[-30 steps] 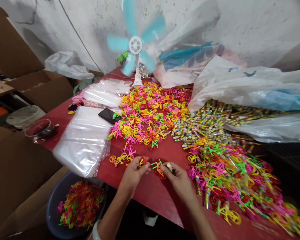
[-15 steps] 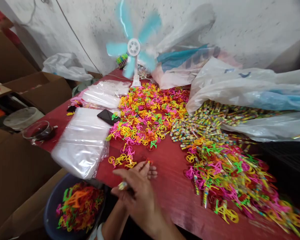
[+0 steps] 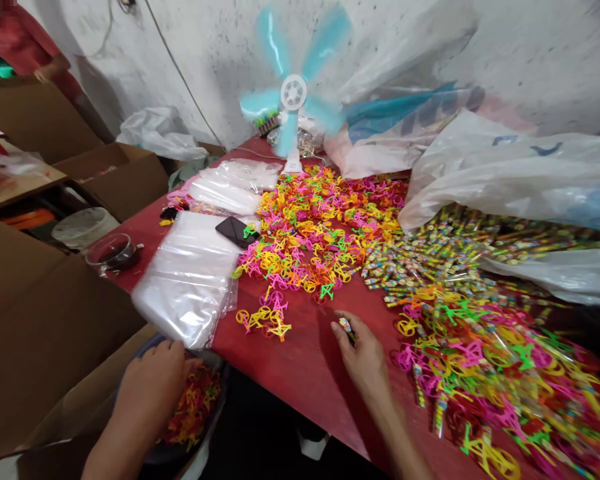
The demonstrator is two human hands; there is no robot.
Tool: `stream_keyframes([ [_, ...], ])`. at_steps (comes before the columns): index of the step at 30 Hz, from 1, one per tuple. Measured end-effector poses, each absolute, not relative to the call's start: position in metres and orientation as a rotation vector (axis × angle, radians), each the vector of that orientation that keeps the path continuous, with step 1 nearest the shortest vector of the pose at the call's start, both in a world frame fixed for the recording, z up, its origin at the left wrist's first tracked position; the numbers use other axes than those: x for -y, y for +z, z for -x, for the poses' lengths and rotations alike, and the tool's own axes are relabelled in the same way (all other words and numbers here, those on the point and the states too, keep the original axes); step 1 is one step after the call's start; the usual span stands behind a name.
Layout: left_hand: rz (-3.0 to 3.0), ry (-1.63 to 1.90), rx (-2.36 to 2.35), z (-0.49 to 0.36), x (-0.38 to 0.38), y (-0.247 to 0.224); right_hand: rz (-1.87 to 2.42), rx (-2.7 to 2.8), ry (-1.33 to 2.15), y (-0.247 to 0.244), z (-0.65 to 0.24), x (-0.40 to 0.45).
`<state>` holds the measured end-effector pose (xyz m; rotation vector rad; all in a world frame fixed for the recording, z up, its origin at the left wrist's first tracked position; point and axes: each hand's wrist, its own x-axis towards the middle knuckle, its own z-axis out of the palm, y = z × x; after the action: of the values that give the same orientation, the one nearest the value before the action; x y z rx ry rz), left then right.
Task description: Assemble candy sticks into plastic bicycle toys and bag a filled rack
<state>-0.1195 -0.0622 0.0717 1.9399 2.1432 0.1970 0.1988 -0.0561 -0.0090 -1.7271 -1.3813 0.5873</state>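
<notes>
My right hand [image 3: 361, 357] hovers over the red table, its fingers closed around a slim printed stick [image 3: 347, 327] whose patterned end shows between thumb and forefinger. My left hand [image 3: 153, 380] is lowered over a dark basin [image 3: 153, 455] at the table's edge. Its knuckles face up and most of its fingers are hidden, so I cannot see what it grips. Bright plastic bicycle-shaped pieces [image 3: 193, 407] fill the basin. A few similar yellow and pink pieces [image 3: 263, 315] lie on the table between my hands.
A heap of coloured plastic pieces [image 3: 310, 247] spreads below a spinning fan [image 3: 293, 92]. Printed sticks [image 3: 420, 257] and a mixed pile [image 3: 485, 373] lie right. Clear bags [image 3: 185, 280], a phone [image 3: 236, 231] and a glass cup [image 3: 111, 252] are left. Behind stands a person [image 3: 23, 40].
My hands, crossed near the table's front edge before, have parted. The left went down left to the basin; the right moved right with the printed stick. The view has turned slightly left.
</notes>
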Motion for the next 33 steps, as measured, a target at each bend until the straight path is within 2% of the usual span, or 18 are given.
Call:
stream_keyframes([
  [2, -2.075, 0.225, -2.052, 0.103, 0.054, 0.068, 1.672, 1.405, 0.598, -0.010, -0.186, 0.053],
  [5, -2.237, 0.519, -1.753, 0.048, 0.043, 0.048, 1.595, 1.469, 0.623, -0.011, -0.171, 0.053],
  [9, -2.230, 0.531, -1.704, -0.001, 0.038, 0.020, 1.574, 1.537, 0.605, -0.015, -0.168, 0.061],
  [12, -2.100, 0.635, -1.656, 0.005, 0.041, 0.015, 1.562, 1.575, 0.604, -0.018, -0.169, 0.064],
  [16, -1.898, 0.817, -1.639, 0.044, 0.051, 0.032, 1.530, 1.574, 0.614, -0.018, -0.162, 0.059],
  [19, -1.856, 0.635, -1.890, 0.086, 0.065, 0.052, 1.509, 1.618, 0.610, -0.015, -0.151, 0.051],
  [22, -1.948, 0.118, -2.157, 0.124, 0.076, 0.062, 1.537, 1.723, 0.559, -0.011, -0.139, 0.044],
  [24, -1.988, 0.051, -2.246, 0.133, 0.075, 0.058, 1.576, 1.811, 0.511, -0.009, -0.130, 0.042],
  [28, -2.101, 0.536, -1.972, 0.102, 0.057, 0.029, 1.682, 1.971, 0.426, -0.006, -0.110, 0.043],
  [33, -2.134, 0.782, -1.770, 0.057, 0.038, -0.003, 1.701, 1.971, 0.406, -0.006, -0.101, 0.047],
])
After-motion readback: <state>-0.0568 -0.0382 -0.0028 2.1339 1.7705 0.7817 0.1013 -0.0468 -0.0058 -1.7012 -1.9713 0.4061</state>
